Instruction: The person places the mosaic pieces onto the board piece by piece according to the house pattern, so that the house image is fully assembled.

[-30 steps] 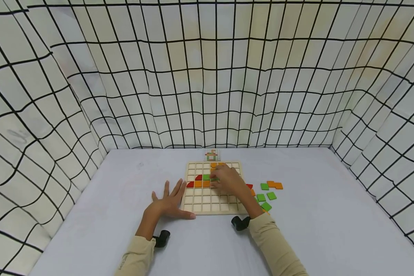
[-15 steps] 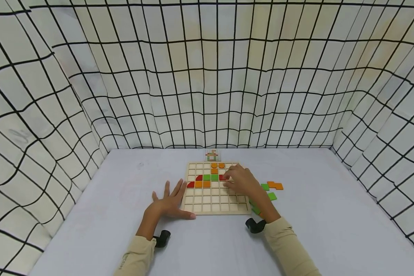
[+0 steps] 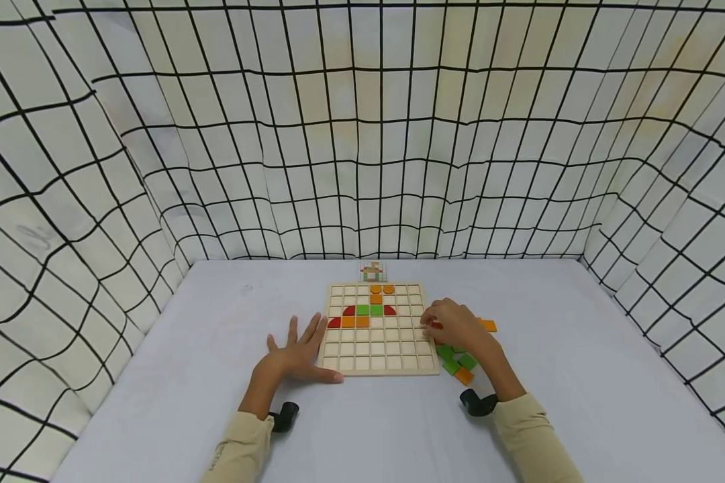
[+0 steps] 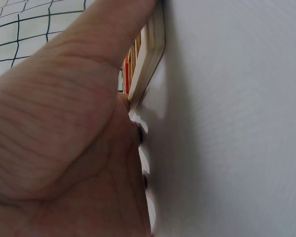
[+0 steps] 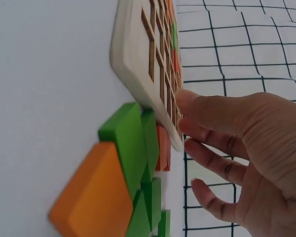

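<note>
A wooden grid board (image 3: 377,349) lies on the table. In it sit two round orange tiles (image 3: 389,289), an orange square, a row of two green squares (image 3: 362,310) between red rounded tiles (image 3: 389,310), and below that a red rounded tile (image 3: 335,323) beside two orange squares. My left hand (image 3: 296,355) lies spread at the board's lower left corner, its thumb along the near edge. Over the right edge hovers my right hand (image 3: 453,323), fingers loosely bent and nothing visible between thumb and fingertips (image 5: 187,96). Under it a red tile (image 5: 164,147) lies against the board.
Several loose green tiles (image 3: 468,361) and orange tiles (image 3: 464,376) lie right of the board, some touching it. A small picture card (image 3: 372,271) is behind the board. Black netting over white walls (image 3: 393,201) encloses the table (image 3: 362,436).
My right hand has moved right, from the board's middle to its right edge. A red rounded tile now shows in the grid to the right of the green squares. My left hand stays put.
</note>
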A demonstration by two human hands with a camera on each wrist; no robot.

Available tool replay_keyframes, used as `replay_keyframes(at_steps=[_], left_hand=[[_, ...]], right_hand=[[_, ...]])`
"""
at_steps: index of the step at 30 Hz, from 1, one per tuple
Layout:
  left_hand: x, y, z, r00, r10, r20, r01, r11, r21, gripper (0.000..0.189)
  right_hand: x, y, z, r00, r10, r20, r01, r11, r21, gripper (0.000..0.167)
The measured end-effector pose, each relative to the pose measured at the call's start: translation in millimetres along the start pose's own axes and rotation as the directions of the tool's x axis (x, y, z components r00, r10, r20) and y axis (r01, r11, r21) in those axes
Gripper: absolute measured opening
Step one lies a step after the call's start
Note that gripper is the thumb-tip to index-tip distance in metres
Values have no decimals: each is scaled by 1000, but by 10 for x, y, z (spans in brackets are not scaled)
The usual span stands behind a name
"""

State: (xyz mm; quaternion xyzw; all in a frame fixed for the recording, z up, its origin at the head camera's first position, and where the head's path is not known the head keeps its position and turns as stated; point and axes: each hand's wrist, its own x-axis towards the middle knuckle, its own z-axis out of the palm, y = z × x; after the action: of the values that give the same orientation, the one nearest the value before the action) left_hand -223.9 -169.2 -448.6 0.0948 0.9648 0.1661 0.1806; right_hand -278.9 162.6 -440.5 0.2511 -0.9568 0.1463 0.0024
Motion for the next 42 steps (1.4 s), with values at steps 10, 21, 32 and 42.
replay_keyframes(at_steps=[10, 21, 32, 42], left_hand=[[15, 5, -2, 1000, 7, -5, -7, 1000, -1, 124], [32, -20, 14, 1000, -15, 12, 15, 1000, 10, 124], [37, -14, -1, 1000, -4, 6, 4, 1000, 0, 124], [52, -24, 19, 1000, -2, 11, 1, 1000, 4, 125]], right_hand=[[-176, 141, -61, 998, 41, 52, -44, 997, 66, 16], [-227, 247, -15, 999, 47, 27, -48, 997, 55, 23], [-207, 274, 9, 999, 34, 40, -36, 999, 41, 20], [-241, 302, 12, 999, 22, 33, -23, 999, 22, 19]])
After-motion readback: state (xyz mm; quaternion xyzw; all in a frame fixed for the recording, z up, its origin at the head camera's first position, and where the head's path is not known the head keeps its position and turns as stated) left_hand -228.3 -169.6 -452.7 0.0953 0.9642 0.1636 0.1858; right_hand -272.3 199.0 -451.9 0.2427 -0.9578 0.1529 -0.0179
